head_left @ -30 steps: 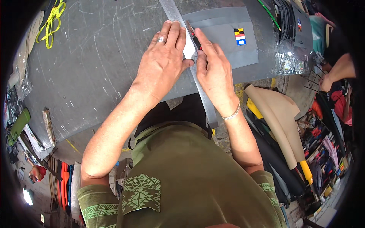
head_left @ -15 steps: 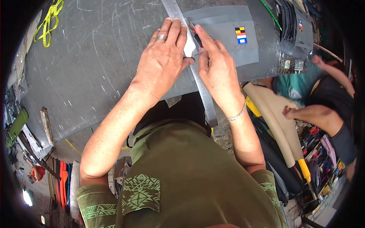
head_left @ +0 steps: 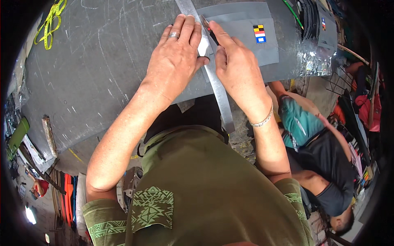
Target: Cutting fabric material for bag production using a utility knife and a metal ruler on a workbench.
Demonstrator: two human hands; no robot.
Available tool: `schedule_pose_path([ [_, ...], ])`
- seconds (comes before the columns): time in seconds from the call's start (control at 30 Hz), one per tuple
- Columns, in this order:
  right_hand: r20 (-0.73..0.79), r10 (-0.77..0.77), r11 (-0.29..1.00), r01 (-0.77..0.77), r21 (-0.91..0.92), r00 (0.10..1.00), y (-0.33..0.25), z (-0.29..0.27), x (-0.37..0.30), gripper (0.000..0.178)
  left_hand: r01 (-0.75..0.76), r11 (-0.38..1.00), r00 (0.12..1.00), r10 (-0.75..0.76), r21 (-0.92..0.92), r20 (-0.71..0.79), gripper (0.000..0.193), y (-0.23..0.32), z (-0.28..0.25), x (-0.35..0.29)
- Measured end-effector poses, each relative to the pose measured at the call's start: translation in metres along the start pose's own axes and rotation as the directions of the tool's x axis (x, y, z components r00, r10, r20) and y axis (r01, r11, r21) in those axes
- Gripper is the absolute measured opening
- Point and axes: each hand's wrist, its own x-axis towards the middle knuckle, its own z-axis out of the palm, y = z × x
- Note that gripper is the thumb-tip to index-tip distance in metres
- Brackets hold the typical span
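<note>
1. The left hand (head_left: 174,57) lay flat upon the metal ruler (head_left: 221,98), its thumb spread apart.
2. The right hand (head_left: 238,65) was closed around a knife (head_left: 212,37), just beside the ruler.
3. The ruler lay across the desk (head_left: 82,74), with the grey sheet (head_left: 269,53) along its right side.

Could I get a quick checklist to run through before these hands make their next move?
1. Metal ruler held down: ok, left hand flat on it.
2. Ruler wholly on the table: not ok, its near end overhangs the edge.
3. Cutter gripped: ok, in the right hand.
4. Blade tip touching the grey sheet: cannot tell, too small.
5. Yellow tape measure out of the way: ok, at the table's far left.
</note>
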Motion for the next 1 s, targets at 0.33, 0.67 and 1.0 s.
schedule_pose_path([
  [0.33, -0.035, -0.024, 1.000, 0.024, 0.005, 0.999, 0.005, 0.006, -0.004, 0.054, -0.013, 0.999, 1.000, 0.013, 0.032, -0.008, 0.077, 0.000, 0.001, 0.001],
  [0.67, 0.117, 0.074, 0.663, -0.136, 0.736, 0.990, 0.015, -0.032, -0.006, 0.049, -0.023, 0.996, 1.000, 0.021, 0.086, 0.021, 0.078, 0.001, -0.001, 0.001],
  [1.0, 0.111, -0.034, 0.887, -0.021, 0.461, 0.993, 0.026, -0.081, 0.054, 0.066, -0.035, 0.993, 0.999, 0.035, 0.109, 0.004, 0.078, 0.001, -0.002, 0.001],
])
